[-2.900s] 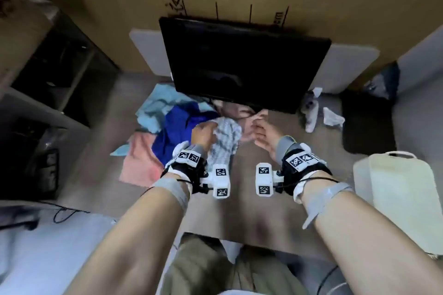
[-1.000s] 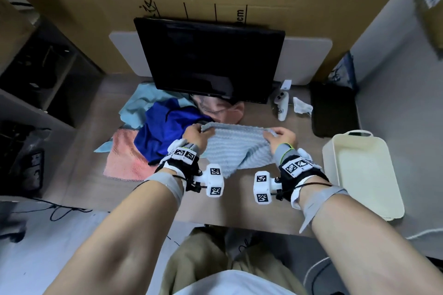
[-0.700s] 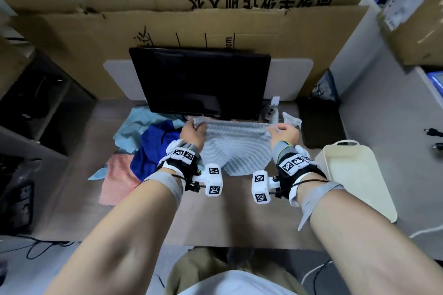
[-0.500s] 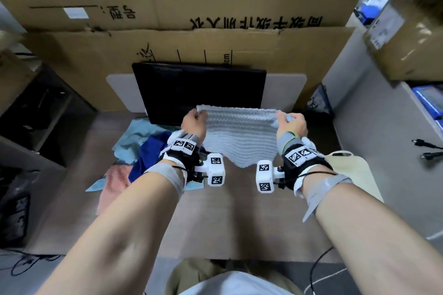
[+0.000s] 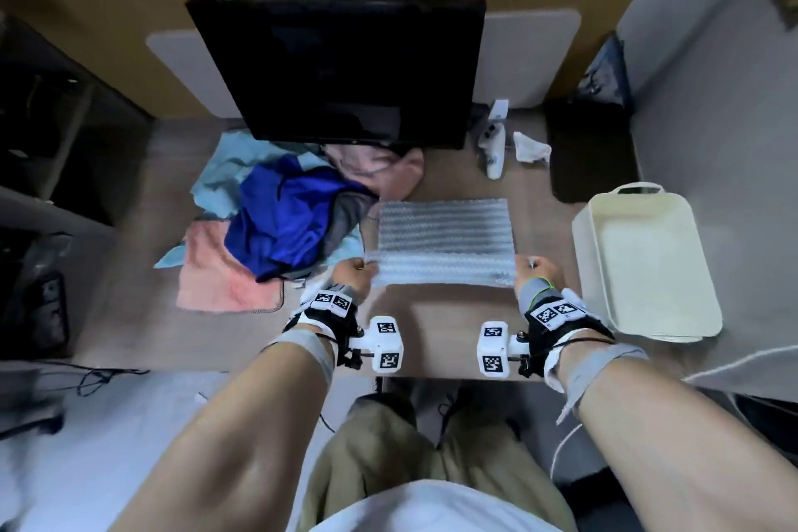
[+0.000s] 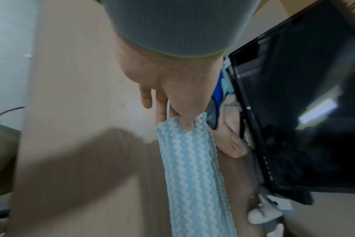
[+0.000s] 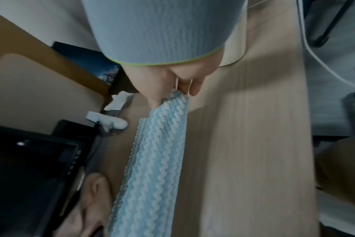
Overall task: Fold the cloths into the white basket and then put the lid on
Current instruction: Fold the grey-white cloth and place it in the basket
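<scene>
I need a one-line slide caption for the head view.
Left hand and right hand pinch the near corners of a light-blue ribbed cloth on the wooden desk.

Dim indoor light, wide-angle bending at edges, wrist views motion-blurred, glare on monitor [image 6: 314, 115]

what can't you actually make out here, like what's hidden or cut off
- Lid: none in any view; the white basket stands open.
- Cloth pile: head view, far edge hidden behind the monitor; lower cloths covered.
- Right hand, left hand: fingertips buried in the pale blue cloth.
</scene>
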The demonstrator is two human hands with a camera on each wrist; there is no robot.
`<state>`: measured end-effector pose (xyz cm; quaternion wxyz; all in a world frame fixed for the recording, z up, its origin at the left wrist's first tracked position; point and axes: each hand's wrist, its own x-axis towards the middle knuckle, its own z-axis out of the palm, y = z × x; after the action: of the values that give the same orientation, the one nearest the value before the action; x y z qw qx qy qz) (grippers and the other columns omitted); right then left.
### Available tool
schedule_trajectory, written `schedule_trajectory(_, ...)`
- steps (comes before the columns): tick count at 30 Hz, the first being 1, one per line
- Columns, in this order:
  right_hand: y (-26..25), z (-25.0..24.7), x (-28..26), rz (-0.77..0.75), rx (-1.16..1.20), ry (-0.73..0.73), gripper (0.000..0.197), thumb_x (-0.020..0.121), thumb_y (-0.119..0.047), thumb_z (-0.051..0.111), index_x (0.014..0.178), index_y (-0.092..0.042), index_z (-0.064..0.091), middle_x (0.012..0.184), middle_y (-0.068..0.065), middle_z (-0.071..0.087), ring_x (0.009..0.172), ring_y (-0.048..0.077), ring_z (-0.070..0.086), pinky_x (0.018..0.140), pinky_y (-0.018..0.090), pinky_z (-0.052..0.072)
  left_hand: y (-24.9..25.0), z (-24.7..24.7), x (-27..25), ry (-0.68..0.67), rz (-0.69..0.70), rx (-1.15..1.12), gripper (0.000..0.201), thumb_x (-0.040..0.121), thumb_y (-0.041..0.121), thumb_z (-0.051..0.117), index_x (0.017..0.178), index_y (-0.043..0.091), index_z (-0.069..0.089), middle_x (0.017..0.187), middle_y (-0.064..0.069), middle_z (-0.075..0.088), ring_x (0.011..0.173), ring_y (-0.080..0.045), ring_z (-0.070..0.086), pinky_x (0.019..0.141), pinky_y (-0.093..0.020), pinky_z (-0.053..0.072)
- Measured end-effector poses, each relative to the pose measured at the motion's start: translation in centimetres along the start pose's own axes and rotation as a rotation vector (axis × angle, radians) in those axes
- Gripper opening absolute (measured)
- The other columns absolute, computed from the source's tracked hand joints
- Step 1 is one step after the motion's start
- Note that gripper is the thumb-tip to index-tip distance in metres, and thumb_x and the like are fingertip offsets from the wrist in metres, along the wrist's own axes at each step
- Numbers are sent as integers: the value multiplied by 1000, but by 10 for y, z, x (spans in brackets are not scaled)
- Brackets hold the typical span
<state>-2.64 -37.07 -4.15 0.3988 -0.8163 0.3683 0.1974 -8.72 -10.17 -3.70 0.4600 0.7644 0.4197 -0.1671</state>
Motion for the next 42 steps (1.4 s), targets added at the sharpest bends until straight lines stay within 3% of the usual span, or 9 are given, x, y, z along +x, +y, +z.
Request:
schedule_trajectory(3,23,1,10,64,-104,-101,34,99,-18,43,115,3,64,118,19,65,84,25,49,73,33,39,-18,13,-5,-21,-53,64,19,93,20,60,97,4,68,91,-14,64,83,-22,54,76,-30,41)
schedule_trajectory(5,28,0,12,83,-103,-150,35,102,-20,40,120,0,63,121,18,64,92,29,56,74,30,37,-21,19,-10,-13,-53,80,19,94,19,57,97,4,68,91,-15,63,83,-22,53,75,-30,39)
schedule_trajectory(8,26,0,16,36,-101,-138,34,100,-18,40,105,5,65,108,22,65,89,35,58,74,34,41,-22,24,-13,43,-57,66,16,94,16,55,87,6,65,84,-15,60,76,-21,49,68,-30,36)
schedule_trajectory(12,25,6,25,10,-94,-84,29,95,-21,44,71,-7,51,75,16,49,71,27,39,67,32,36,-16,24,-7,72,-39,84,23,93,21,56,81,4,64,75,-15,57,69,-23,48,63,-29,34)
schedule_trajectory(18,10,22,48,-16,-79,-12,34,93,-24,47,63,-9,44,75,18,48,69,28,41,68,36,41,10,33,31,55,9,125,26,95,24,53,75,7,54,70,-16,49,66,-24,43,60,-31,29)
schedule_trajectory(25,-18,29,70,17,-156,4,30,95,-28,48,101,-5,66,100,21,66,79,33,56,70,33,39,20,38,85,-4,-23,198,39,91,35,51,62,11,45,77,-20,61,73,-33,56,74,-38,45)
schedule_trajectory(31,-32,45,89,38,-114,17,29,96,-29,49,105,-8,67,100,20,67,75,26,49,66,27,33,29,40,107,-48,-28,270,33,95,29,50,68,11,49,78,-16,56,75,-28,53,70,-32,37)
schedule_trajectory(38,-40,60,107,47,-56,114,20,91,-24,56,102,-14,69,97,11,71,75,22,54,70,25,39,24,45,129,-56,-40,393,28,91,34,47,73,13,48,95,-18,68,80,-29,58,78,-37,47)
schedule_trajectory(42,-41,59,106,19,15,125,16,88,-21,60,102,-18,68,95,4,72,79,22,61,73,25,46,40,44,122,173,-116,250,15,84,17,59,91,9,69,96,-10,72,91,-27,66,79,-31,44)
